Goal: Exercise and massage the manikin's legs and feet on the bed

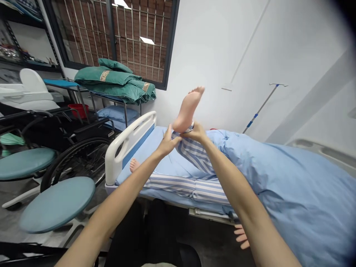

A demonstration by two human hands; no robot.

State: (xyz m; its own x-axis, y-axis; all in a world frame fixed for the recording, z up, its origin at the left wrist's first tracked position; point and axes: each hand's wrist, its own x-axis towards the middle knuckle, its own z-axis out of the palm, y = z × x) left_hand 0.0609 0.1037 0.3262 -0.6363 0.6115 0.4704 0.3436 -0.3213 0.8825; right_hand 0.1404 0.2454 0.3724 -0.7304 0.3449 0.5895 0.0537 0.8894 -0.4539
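Note:
My left hand (pixel 168 143) and my right hand (pixel 197 132) are closed around the ankle of a raised leg, one on each side. Its bare foot (pixel 189 108) points up above my hands, sole and toes showing. The striped trouser leg (pixel 191 152) runs from my grip down to the bed. A second leg in striped trousers (pixel 178 184) lies flat along the near side, its bare foot (pixel 134 165) by the footboard. Whether this body is a person or a manikin, I cannot tell. A blue quilt (pixel 258 159) covers the upper part.
The white footboard (pixel 114 155) closes the bed's left end. Beside it stand a wheelchair (pixel 83 152) and round teal seats (pixel 58 204). Folded green bedding (pixel 116 79) lies on a rack under the barred window. An open hand (pixel 241 236) hangs below the bed's near edge. Behind stands a pole (pixel 261 107).

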